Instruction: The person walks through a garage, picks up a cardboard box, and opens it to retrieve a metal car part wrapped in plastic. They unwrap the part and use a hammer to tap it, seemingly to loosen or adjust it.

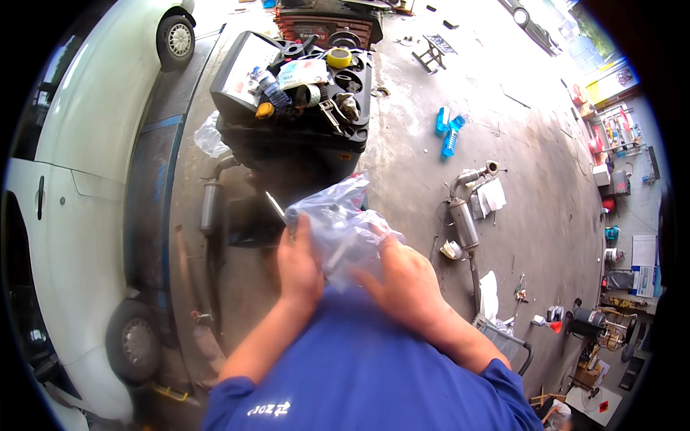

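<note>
Near the blue shirt [338,345], the left hand [298,266] and right hand [406,284] grip a clear bag [336,224] between them, neither clearly nearer; its long axis slants forward and right. A thin rod [275,206] juts past the left hand, pointing forward-left. Beyond stands a black cart [305,146]; an exhaust [463,224] lies rightward on the floor [532,237].

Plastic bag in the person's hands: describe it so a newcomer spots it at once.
Find the cluttered black tool cart near the top centre. Just below it, by the blue shirt, the left hand and right hand hold a crumpled see-through bag. Unlike the clear plastic left of the cart, it is held up.
</note>
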The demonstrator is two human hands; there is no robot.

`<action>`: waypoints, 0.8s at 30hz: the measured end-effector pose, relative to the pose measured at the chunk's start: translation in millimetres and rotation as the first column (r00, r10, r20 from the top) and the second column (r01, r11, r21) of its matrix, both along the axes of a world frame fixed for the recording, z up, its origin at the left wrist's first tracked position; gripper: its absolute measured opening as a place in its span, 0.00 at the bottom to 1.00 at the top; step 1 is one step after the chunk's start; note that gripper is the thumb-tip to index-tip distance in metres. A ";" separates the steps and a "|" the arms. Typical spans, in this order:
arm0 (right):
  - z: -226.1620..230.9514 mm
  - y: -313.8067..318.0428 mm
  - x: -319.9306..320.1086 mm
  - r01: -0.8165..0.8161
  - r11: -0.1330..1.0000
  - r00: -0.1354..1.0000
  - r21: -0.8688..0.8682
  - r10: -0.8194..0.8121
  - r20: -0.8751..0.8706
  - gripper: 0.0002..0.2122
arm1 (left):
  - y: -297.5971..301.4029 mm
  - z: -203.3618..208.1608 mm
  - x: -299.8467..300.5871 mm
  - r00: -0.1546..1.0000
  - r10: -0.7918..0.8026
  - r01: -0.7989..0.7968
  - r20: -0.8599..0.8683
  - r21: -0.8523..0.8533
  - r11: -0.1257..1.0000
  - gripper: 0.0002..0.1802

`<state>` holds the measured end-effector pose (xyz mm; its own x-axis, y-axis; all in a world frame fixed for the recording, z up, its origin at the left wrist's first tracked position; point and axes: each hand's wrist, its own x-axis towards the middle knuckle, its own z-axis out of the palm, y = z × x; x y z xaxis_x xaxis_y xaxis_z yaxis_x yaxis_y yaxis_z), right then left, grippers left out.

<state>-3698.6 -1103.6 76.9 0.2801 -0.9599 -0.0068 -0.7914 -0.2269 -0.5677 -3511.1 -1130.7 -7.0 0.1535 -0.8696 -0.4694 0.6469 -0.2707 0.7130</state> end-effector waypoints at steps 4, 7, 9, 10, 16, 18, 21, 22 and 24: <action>-11.9 -3.6 0.9 0.035 0.996 0.985 0.083 -0.049 0.166 0.37 | 9.7 18.7 1.7 0.982 -0.100 0.112 0.159 -0.065 0.992 0.21; -26.5 -4.3 -0.8 0.071 0.981 0.936 0.182 -0.129 0.328 0.42 | 10.5 29.7 0.3 0.977 -0.106 0.138 0.183 -0.169 0.976 0.23; -39.4 -4.5 -1.9 0.068 0.977 0.876 0.201 -0.155 0.457 0.41 | 13.2 34.2 -0.5 0.967 -0.099 0.153 0.233 -0.227 0.962 0.24; -42.0 -5.3 -5.2 0.056 0.981 0.842 0.187 -0.147 0.520 0.39 | 15.4 38.0 -1.6 0.968 -0.112 0.168 0.225 -0.245 0.955 0.25; -54.1 -5.8 -12.9 0.039 0.994 0.804 0.098 -0.090 0.588 0.29 | 18.1 37.2 -5.4 0.956 -0.074 0.194 0.282 -0.425 0.884 0.28; -50.8 -5.2 -18.2 0.016 1.000 0.850 0.024 -0.027 0.526 0.27 | 17.9 42.1 4.0 0.964 -0.087 0.187 0.251 -0.412 0.892 0.27; -50.0 -2.7 -26.1 -0.026 0.999 0.855 0.025 0.009 0.519 0.23 | 16.3 47.5 10.9 0.957 -0.045 0.147 0.287 -0.345 0.927 0.15; -55.7 -1.4 -30.8 -0.058 0.996 0.824 0.068 0.009 0.566 0.22 | 15.2 41.5 15.6 0.943 -0.018 0.132 0.333 -0.323 0.937 0.12; -55.3 1.2 -32.0 -0.051 0.998 0.816 0.045 0.016 0.578 0.20 | 11.0 41.7 14.4 0.909 0.036 0.093 0.415 -0.286 0.954 0.06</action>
<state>-3730.6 -1102.4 21.7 0.2814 -0.9529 0.1135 -0.3070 -0.2014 -0.9302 -3496.8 -1119.7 34.8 0.2489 -0.9641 -0.0927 0.2731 -0.0220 0.9617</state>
